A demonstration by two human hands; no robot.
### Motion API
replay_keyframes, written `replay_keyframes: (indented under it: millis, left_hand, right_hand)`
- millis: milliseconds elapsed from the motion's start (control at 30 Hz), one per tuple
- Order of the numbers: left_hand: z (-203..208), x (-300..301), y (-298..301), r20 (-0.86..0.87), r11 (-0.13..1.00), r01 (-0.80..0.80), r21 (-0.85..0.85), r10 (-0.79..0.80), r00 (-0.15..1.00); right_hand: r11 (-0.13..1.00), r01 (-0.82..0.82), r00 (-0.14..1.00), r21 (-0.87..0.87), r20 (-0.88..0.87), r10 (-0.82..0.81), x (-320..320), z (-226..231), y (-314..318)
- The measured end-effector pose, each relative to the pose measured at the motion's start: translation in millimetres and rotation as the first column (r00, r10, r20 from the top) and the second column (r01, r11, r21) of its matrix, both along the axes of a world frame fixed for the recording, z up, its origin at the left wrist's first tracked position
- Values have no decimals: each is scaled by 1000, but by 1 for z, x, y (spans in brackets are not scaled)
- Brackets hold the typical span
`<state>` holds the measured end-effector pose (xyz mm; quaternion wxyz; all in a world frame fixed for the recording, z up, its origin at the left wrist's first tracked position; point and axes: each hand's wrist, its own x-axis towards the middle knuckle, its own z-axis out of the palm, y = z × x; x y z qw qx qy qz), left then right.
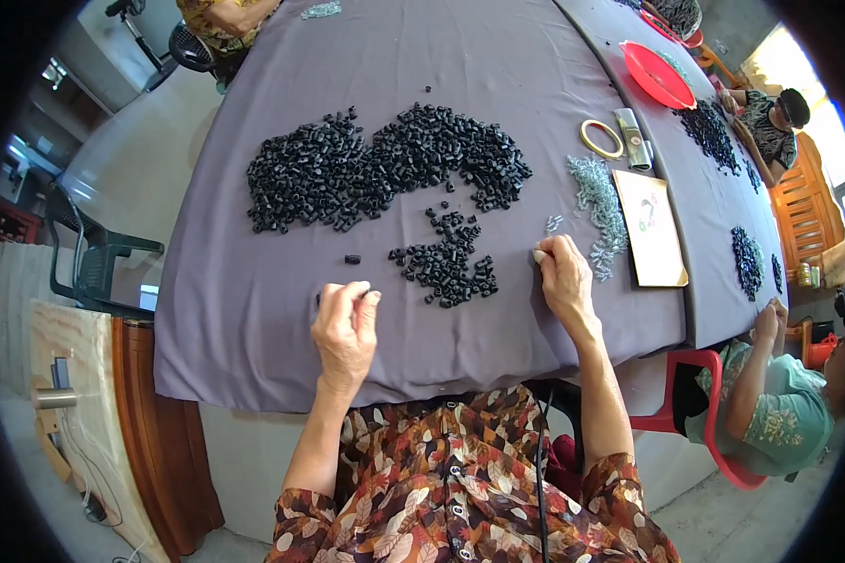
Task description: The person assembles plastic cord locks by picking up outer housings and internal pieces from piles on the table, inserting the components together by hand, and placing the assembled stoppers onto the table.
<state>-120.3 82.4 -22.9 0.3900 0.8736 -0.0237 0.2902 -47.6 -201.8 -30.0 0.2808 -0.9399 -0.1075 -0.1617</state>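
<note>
My left hand (345, 330) is closed near the table's front edge, thumb against curled fingers. A dark bit shows at its fingertips, too small to name. Just beyond it lies a single short black plastic piece (352, 259). My right hand (565, 281) is closed in a pinch over the cloth, and what it holds is hidden. Beside it are a few small silvery, screw-like pieces (554, 223) and a longer pile of the same pieces (603, 211). Between my hands spreads a small heap of black plastic pieces (446, 267). A large heap of them (394, 159) lies farther off.
A grey cloth (253, 310) covers the table. At right are a booklet (650, 228), a roll of tape (601, 139), a packet (633, 139) and a red basin (657, 75). Other people work along the right side; one sits on a red chair (714, 422). A dark green chair (94, 246) stands left.
</note>
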Motion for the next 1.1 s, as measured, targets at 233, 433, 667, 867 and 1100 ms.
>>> replay_keyframes:
  millis: [233, 433, 667, 867, 1100]
  left_hand:
    - [13, 8, -99, -47, 805, 397, -440, -462, 885]
    - [-6, 32, -144, -181, 676, 360, -643, -590, 787]
    - [-6, 35, -148, -154, 616, 358, -702, -622, 768]
    - [-11, 33, -148, -168, 605, 327, -726, -617, 769]
    - [-13, 33, -149, -150, 549, 305, -778, -634, 759]
  right_hand:
    - [597, 185, 897, 781, -382, 222, -36, 6, 0]
    - [461, 170, 885, 871, -341, 318, -53, 2, -6]
    - [424, 184, 887, 887, -335, 316, -51, 0, -9]
    - [405, 213, 893, 889, -345, 288, -53, -2, -8]
    - [427, 219, 920, 877, -331, 209, -53, -1, -4]
